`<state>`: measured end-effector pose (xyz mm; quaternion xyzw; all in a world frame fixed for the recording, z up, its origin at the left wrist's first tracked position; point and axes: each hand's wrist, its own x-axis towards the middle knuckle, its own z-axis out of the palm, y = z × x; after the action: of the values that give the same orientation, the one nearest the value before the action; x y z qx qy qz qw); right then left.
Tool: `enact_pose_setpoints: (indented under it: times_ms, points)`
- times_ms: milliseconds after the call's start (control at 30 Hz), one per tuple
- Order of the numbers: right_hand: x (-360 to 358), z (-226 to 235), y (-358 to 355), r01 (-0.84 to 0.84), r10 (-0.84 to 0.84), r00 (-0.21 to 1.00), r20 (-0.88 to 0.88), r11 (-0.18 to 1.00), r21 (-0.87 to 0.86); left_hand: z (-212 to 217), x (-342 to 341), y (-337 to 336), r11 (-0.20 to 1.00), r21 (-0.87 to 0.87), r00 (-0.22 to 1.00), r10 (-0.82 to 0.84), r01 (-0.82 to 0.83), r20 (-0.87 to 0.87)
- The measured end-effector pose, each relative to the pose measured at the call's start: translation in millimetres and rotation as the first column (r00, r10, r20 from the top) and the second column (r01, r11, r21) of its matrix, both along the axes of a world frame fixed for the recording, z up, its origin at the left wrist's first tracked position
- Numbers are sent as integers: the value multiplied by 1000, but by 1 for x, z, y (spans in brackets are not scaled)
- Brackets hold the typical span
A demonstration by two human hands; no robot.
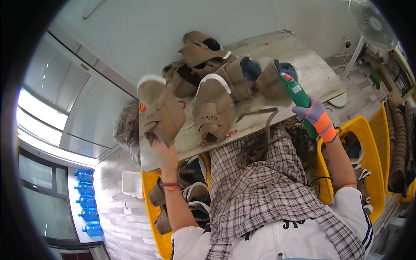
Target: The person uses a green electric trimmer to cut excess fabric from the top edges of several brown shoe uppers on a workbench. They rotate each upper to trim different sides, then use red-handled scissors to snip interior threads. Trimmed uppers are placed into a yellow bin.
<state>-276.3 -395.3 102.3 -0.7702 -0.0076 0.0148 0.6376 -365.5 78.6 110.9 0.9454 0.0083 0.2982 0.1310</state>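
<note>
My right hand (318,113), in a grey and orange glove, is closed around a green handheld power tool (299,96) with a red button. The tool's upper end overlaps a brown shoe (272,82) with a dark lining; whether they touch, I cannot tell. My bare left hand (165,157), smeared by motion, is at the heel of a brown strap shoe (162,112) and appears to grip it. That shoe's pale toe is blurred too. Beside it another brown strap shoe (212,110) lies toe away from me. Behind these, several more brown shoes (203,58) are heaped.
The shoes rest on a worn pale table (316,73). Brown strips of trimmings (264,143) hang over its near edge onto my checked apron (255,186). Yellow crates (376,160) holding shoes stand at both sides. A fan (372,24) is far right; blue water bottles (86,202) line the left.
</note>
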Motion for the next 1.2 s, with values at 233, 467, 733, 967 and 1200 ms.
enact_pose_setpoints:
  times_ms: [233, 467, 733, 967, 1200]
  points:
    - [7, -27, 21, -38, 43, 987, -152, 999, 39, -44, -7, 46, 910, 360, 976, 160, -204, 150]
    - [8, -45, 23, 45, -34, 993, -111, 994, 97, -99, -4, -94, 933, 28, 933, -359, 358, 23]
    - [1, -45, 44, 13, -14, 1000, 22, 998, 62, -111, 65, -95, 959, -168, 971, -211, 228, 113]
    - [-13, -25, 71, 40, 104, 882, 461, 956, -291, 27, 28, -38, -320, -895, 917, -147, 310, 371]
    - [-13, -23, 81, 226, 378, 558, 739, 787, -574, 44, 20, 4, -646, -736, 907, -158, 204, 390]
